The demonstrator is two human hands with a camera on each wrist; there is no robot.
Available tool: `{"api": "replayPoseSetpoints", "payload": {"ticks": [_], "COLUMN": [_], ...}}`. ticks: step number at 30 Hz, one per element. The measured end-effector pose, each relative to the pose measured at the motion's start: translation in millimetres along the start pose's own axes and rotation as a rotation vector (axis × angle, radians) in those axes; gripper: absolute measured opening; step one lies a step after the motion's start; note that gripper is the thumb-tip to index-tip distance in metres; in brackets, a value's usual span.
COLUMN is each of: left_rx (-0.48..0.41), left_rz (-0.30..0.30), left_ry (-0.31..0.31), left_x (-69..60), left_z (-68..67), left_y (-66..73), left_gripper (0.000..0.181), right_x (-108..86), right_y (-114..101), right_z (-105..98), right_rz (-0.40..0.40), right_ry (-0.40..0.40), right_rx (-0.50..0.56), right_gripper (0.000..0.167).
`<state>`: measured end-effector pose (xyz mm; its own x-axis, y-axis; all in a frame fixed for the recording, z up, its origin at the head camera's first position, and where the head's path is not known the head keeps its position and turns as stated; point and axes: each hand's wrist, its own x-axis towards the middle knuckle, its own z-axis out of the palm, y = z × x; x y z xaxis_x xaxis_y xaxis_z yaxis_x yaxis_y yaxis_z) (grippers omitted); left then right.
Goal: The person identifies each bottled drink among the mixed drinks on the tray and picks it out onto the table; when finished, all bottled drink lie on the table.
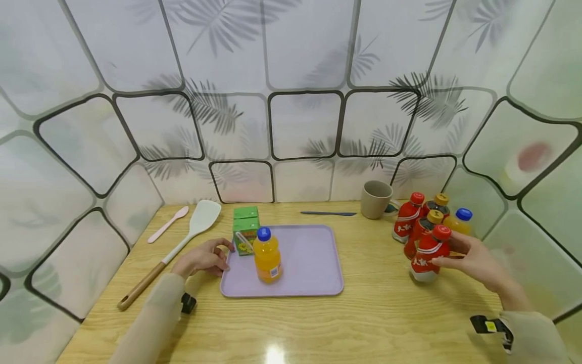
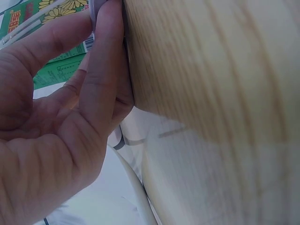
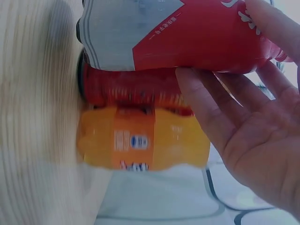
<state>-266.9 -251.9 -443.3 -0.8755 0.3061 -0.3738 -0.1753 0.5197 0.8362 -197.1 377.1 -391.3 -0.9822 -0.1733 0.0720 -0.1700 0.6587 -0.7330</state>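
My left hand [image 1: 206,258] is at the left edge of a lilac tray [image 1: 309,263], and its fingertips pinch the tray's rim [image 2: 95,10] in the left wrist view. On the tray stand an orange juice bottle [image 1: 267,258] with a blue cap and green drink cartons [image 1: 246,227]. At the right, my right hand [image 1: 475,260] grips a red-and-white bottle [image 1: 429,255] with a red cap, thumb in front and fingers behind. Whether its base touches the table cannot be told. Close behind it are another red-and-white bottle [image 1: 406,222], dark red bottles with yellow caps [image 1: 415,241], and an orange juice bottle [image 3: 140,140].
A grey mug [image 1: 375,199] stands at the back, right of a dark blue knife [image 1: 328,213]. Beyond my left arm lie a white spatula [image 1: 204,217] with a wooden handle and a pink spoon [image 1: 168,225]. Patterned curtains [image 1: 304,126] border the wooden table [image 1: 364,323].
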Motion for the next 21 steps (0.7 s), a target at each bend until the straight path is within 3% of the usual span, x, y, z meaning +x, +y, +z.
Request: {"api": "replayPoseSetpoints", "payload": {"ticks": [13, 21], "left_rx": [0.003, 0.002], "left_rz": [-0.011, -0.008], "left_ry": [0.003, 0.005], "left_x": [1.9, 1.2], "left_z": [-0.4, -0.4], "left_y": [-1.3, -1.3], "left_gripper": [0.052, 0.052], "right_x": [-14.4, -20.0], "right_y": [25.6, 40.4], "right_z": [-23.0, -28.2], "right_rz": [0.087, 0.065], "right_ry": [0.017, 0.083], "right_rx": [-0.039, -0.017], "right_gripper": [0.081, 0.082]}}
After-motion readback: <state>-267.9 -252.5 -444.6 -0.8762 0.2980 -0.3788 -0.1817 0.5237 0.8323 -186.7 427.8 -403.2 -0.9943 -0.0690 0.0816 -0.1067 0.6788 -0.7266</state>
